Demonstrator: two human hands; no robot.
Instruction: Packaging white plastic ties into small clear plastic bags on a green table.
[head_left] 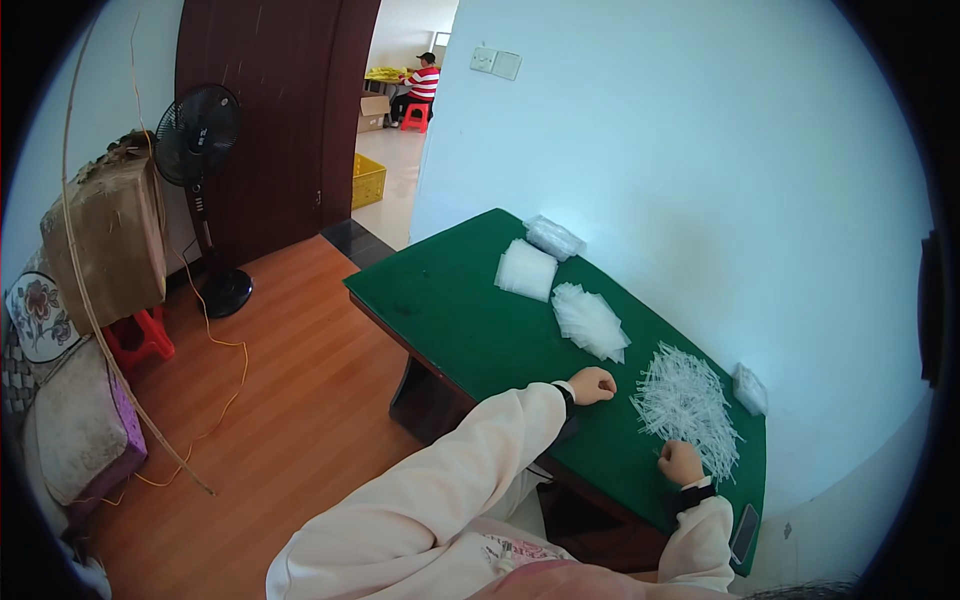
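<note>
My left hand [593, 385] is closed just above the green tabletop [470, 330], its fingers curled in. Just beyond it lies a fanned stack of clear plastic bags [590, 322]. My right hand [682, 462] is closed too, at the near edge of a loose heap of thin, clear plastic pieces [688, 405]. Whether either hand pinches something small cannot be made out. Farther off lie a neater stack of clear bags [526, 270] and a wrapped clear bundle [554, 237]. Another clear packet [749, 389] sits beyond the heap by the wall.
A phone [744, 532] lies at the table's right end. Left of the table are a standing fan [198, 135], a cardboard box [105, 235], a red stool [138, 337] and an orange cord [243, 372]. Through the doorway, a seated person [422, 85] is near a yellow crate [368, 181].
</note>
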